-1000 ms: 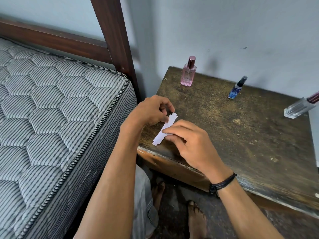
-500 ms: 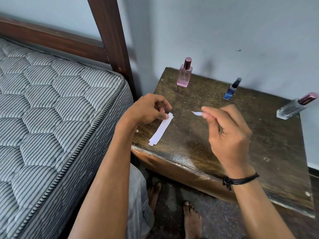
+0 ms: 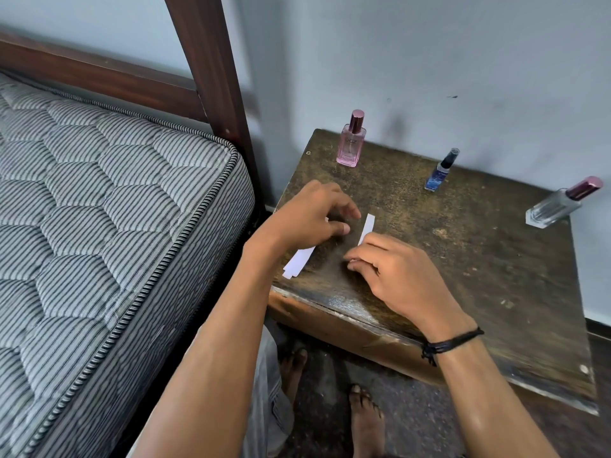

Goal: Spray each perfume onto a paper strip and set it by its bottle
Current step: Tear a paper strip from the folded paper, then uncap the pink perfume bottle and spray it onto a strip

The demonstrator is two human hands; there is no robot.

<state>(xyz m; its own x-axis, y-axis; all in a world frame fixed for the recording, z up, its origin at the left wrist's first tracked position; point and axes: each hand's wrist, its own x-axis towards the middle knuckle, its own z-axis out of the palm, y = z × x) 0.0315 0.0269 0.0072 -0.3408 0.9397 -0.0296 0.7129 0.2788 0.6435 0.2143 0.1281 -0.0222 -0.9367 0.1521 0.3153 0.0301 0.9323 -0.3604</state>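
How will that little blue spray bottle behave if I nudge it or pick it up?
The blue spray bottle stands tall on a narrow base, so a push near its cap would probably tip it. It looks slimmer than the other bottles, so it is likely light. Its smooth body may feel slightly slippery.

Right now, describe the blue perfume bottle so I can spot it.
Find the wooden table beside the bed; three bottles line its wall side. The blue bottle is the middle one. It is the smallest, with a black sprayer; the pink bottle and clear bottle have maroon caps.
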